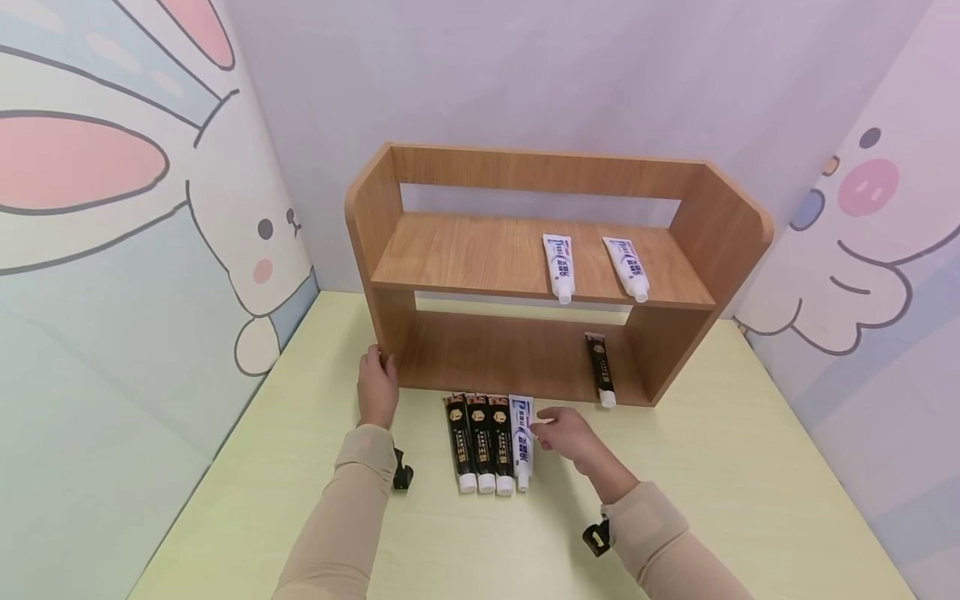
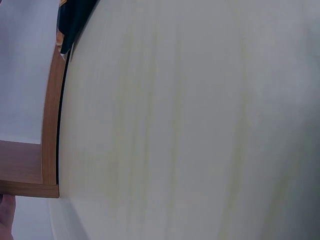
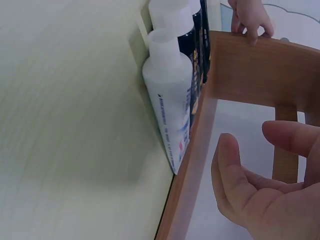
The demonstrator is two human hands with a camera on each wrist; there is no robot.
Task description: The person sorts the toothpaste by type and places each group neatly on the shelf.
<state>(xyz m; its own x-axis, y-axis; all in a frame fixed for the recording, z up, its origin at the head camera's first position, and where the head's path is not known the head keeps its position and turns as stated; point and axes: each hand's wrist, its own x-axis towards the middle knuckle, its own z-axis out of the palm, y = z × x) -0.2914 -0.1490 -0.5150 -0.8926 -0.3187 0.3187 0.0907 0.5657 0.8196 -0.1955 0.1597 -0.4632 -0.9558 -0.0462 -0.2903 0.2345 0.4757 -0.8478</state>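
At the front left edge of a two-tier wooden shelf [image 1: 465, 250], my left hand [image 1: 377, 387] grips the side panel, its thumb on the inner face. My right hand [image 1: 567, 433] hovers just right of a white toothpaste tube [image 1: 522, 442], thumb and fingers apart with nothing between them. That tube lies on the table, cap toward me, at the right end of a row. Beside it are three black toothpaste tubes [image 1: 480, 442] with white caps. In the right wrist view, the right hand [image 3: 270, 190] is in front of the shelf.
Two white toothpaste tubes [image 1: 559, 267] lie spaced apart on the upper tier, caps at its front edge. One black tube [image 1: 600, 367] lies at the right of the lower tier. Cartoon-printed panels [image 1: 150, 333] stand left and right of the pale yellow table [image 1: 300, 467].
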